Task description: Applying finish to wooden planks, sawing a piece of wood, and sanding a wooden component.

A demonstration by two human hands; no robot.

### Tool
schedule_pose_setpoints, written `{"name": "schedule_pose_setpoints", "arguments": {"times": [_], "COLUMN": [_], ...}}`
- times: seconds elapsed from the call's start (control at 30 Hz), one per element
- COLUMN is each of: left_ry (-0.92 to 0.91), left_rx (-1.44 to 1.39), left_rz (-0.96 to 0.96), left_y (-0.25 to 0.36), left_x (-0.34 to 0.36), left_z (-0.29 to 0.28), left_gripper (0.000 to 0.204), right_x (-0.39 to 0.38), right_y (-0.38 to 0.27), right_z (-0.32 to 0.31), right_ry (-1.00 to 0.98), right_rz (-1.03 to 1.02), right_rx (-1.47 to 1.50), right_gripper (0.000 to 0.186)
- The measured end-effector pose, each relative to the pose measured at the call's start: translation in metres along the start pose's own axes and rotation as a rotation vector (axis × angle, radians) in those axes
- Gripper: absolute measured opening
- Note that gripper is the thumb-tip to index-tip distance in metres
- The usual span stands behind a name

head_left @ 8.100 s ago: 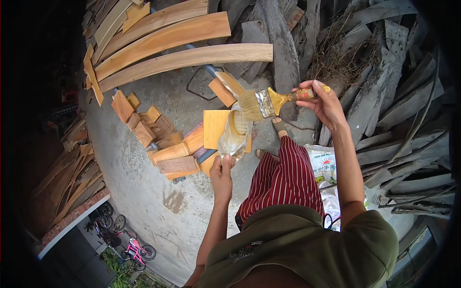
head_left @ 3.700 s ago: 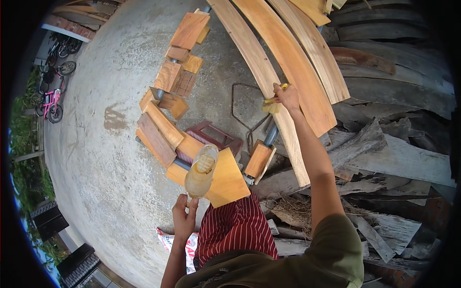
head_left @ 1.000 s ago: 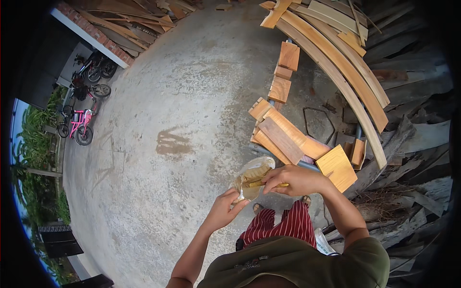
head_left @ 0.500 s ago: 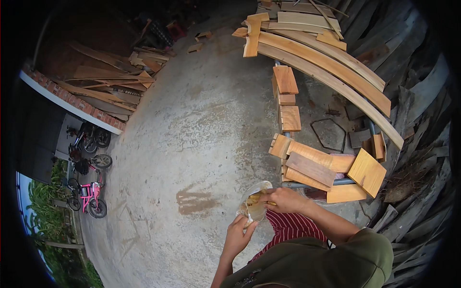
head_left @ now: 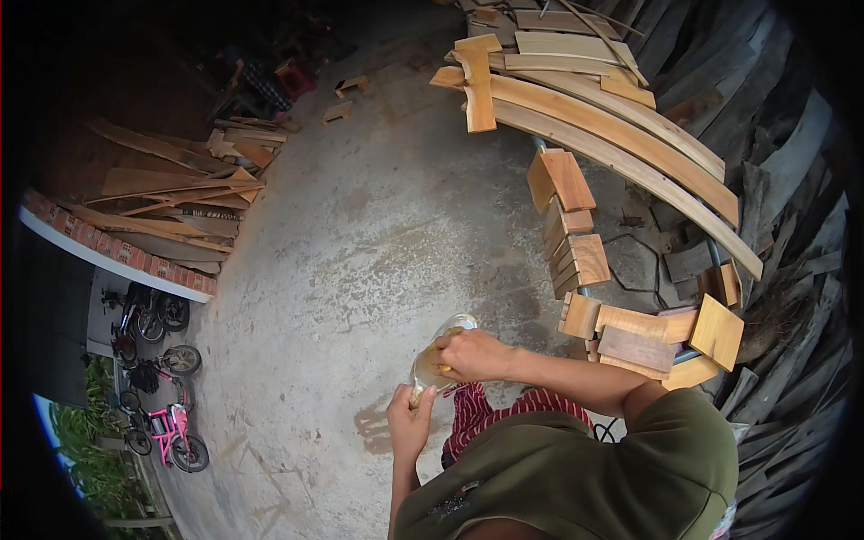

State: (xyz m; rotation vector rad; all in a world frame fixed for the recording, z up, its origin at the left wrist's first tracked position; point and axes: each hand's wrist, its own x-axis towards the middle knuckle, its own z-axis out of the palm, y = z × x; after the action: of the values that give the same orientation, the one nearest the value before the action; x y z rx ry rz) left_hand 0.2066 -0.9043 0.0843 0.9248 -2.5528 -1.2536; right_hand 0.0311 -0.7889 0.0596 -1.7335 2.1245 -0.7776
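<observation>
Over the cloudy container [head_left: 426, 367] is your right hand [head_left: 472, 355], which was at the long board [head_left: 630, 174] earlier. Press hard with the brush [head_left: 445, 367] and the container might tip, since only its near end seems gripped; its contents could then spill on the concrete floor [head_left: 378, 261]. It lies just beyond your left hand [head_left: 409, 419], whose thumb and fingers pinch that end. Your right fingers are curled around the mostly hidden brush. Wood blocks [head_left: 591, 258] lie well apart, rightward.
</observation>
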Motion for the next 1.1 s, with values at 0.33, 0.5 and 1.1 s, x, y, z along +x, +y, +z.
{"name": "schedule_pose_setpoints", "arguments": {"times": [0.33, 0.5, 1.1], "left_ry": [-0.289, -0.525, -0.335], "left_rx": [-0.626, -0.481, -0.726], "left_rz": [-0.237, -0.06, -0.064], "left_y": [-0.034, -0.004, 0.14], "left_x": [0.212, 0.329, 0.652], "left_z": [-0.044, -0.016, 0.082], "left_gripper": [0.022, 0.02, 0.024], "right_x": [0.096, 0.114, 0.202], "right_y": [0.058, 0.116, 0.487], "right_z": [-0.013, -0.029, -0.216], "right_ry": [0.338, 0.534, 0.778], "right_rz": [0.261, 0.456, 0.964], "right_rx": [0.034, 0.031, 0.362], "right_gripper": [0.021, 0.022, 0.033]}}
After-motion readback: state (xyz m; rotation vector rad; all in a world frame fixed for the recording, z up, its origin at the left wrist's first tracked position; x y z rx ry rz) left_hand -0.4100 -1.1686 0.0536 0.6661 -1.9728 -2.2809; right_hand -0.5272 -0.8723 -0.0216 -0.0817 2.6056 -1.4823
